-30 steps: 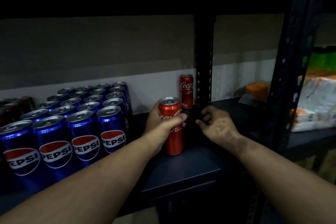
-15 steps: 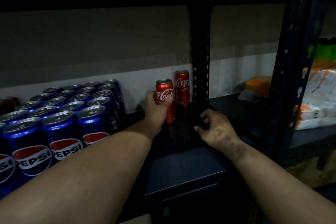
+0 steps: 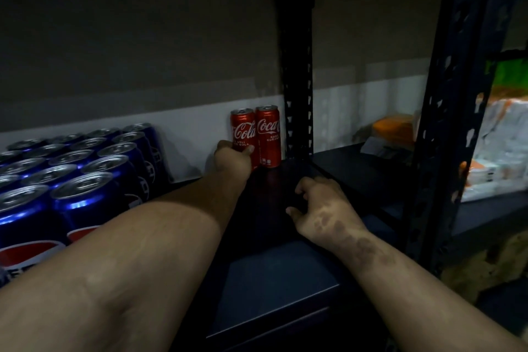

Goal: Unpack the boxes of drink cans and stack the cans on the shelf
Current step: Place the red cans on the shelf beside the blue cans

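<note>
Left hand on a red can at the back of the shelf, right hand idle on the board.

At the left, blue Pepsi cans [image 3: 94, 177] stand upright in packed rows on the dark shelf [image 3: 274, 274]. The left arm stretches forward, fully extended, past them; the left hand [image 3: 233, 161] wraps its thumb and fingers round the lower part of a red Coca-Cola can [image 3: 243, 131], which stands upright by the back wall, touching or just beside a second red Coca-Cola can [image 3: 268, 136] next to the perforated black upright [image 3: 297, 111]. Nearer the front, the right hand [image 3: 320, 208] rests palm down on the shelf, fingers loosely curled, holding nothing. Plastic-wrapped packs [image 3: 497, 151] lie at far right.
</note>
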